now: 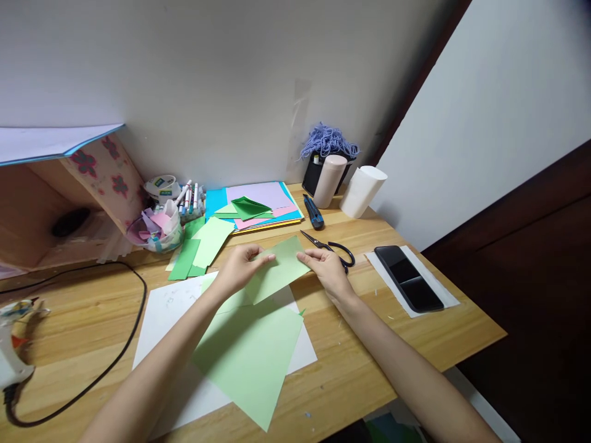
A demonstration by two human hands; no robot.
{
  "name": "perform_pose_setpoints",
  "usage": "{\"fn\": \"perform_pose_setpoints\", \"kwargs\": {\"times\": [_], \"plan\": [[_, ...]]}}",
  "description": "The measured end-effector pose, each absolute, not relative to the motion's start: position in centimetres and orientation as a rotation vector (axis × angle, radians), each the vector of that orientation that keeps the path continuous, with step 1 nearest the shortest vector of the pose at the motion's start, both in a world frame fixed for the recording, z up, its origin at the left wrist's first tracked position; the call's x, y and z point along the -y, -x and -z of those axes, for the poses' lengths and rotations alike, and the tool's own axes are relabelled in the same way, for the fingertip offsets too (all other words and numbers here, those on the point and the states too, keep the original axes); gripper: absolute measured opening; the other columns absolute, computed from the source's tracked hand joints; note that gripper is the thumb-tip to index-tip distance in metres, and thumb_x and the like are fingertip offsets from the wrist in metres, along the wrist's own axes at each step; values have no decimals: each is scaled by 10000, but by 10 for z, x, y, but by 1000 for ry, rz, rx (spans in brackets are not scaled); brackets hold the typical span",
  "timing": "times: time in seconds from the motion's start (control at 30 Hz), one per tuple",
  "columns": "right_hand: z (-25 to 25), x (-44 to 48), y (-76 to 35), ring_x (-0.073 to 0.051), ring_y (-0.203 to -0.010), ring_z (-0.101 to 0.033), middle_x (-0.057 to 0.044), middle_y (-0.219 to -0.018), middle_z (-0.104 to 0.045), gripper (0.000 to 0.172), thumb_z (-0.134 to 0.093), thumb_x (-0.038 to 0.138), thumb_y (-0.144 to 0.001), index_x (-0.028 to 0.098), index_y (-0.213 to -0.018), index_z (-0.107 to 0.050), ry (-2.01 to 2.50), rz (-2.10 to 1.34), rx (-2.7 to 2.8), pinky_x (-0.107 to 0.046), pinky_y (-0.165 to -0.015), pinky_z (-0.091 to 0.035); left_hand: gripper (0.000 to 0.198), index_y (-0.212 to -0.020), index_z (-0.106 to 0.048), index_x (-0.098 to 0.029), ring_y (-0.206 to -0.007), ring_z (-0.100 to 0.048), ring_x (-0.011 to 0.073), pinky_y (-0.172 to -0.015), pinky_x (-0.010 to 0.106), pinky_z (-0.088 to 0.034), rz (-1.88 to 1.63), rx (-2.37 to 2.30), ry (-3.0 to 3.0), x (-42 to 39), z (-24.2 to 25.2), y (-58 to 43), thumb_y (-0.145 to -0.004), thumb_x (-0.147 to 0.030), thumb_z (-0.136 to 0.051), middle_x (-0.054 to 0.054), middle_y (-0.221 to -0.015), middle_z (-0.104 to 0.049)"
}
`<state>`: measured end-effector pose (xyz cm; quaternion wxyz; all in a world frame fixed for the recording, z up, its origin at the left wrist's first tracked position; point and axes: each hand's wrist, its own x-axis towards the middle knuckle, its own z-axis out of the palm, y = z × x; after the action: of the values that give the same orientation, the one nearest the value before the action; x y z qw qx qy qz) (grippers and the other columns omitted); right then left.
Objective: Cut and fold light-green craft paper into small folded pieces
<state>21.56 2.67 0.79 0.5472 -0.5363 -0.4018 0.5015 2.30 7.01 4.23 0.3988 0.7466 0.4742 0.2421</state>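
Both my hands hold a small light green paper piece [279,271] above the wooden desk [369,344]. My left hand [240,267] pinches its left edge, fingers closed on it. My right hand [325,267] pinches its right edge. Below them a larger light green sheet [249,357] lies on a white sheet [161,320]. Black scissors [330,248] lie just behind my right hand.
A stack of coloured paper [268,200] with a dark green folded piece [249,208] sits at the back. Green strips [201,246], a blue cutter [313,212], two cylinders [364,191], a phone [409,277], a scrap tub [159,231], tape, markers and a glue gun [13,351] with cable are around.
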Motion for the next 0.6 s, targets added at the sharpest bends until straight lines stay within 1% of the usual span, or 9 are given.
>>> {"fn": "perform_pose_setpoints", "kwargs": {"times": [0.13,0.23,0.4,0.5,0.6], "plan": [[-7,-26,-216,-184,-690,-635,-54,-722,-695,336,-716,418,-601,128,-771,-686,1275,-1190,970,-288,-663,-485,443,-560,-484,-146,-506,-334,87,-470,217,-229,-598,-1211,-1947,-69,-43,-24,-748,-547,-471,-37,-522,-374],[-6,-26,-217,-179,-675,-629,-50,-718,-692,337,-710,428,-607,129,-760,-682,1272,-1185,975,-284,-644,-484,454,-529,-410,-159,-494,-300,83,-467,220,-205,-575,-1207,-1952,-68,-44,-24,-756,-550,-459,-45,-511,-320],[-5,-26,-216,-156,-648,-619,-29,-690,-684,302,-702,417,-625,140,-744,-681,1258,-1186,981,-257,-621,-469,452,-526,-362,-172,-484,-275,82,-463,222,-188,-563,-1186,-1925,-66,-46,-26,-755,-550,-453,-49,-510,-298],[-5,-26,-217,-147,-640,-615,-24,-672,-677,295,-698,412,-634,138,-741,-676,1259,-1187,971,-247,-617,-464,443,-528,-356,-173,-480,-278,82,-462,223,-185,-555,-1178,-1901,-65,-46,-27,-760,-540,-448,-48,-509,-300],[-5,-26,-217,-136,-605,-605,-19,-661,-671,292,-696,415,-636,139,-725,-664,1260,-1194,955,-234,-576,-455,436,-535,-368,-170,-481,-296,84,-463,223,-193,-532,-1182,-1884,-64,-46,-27,-769,-531,-440,-46,-510,-317]]}}
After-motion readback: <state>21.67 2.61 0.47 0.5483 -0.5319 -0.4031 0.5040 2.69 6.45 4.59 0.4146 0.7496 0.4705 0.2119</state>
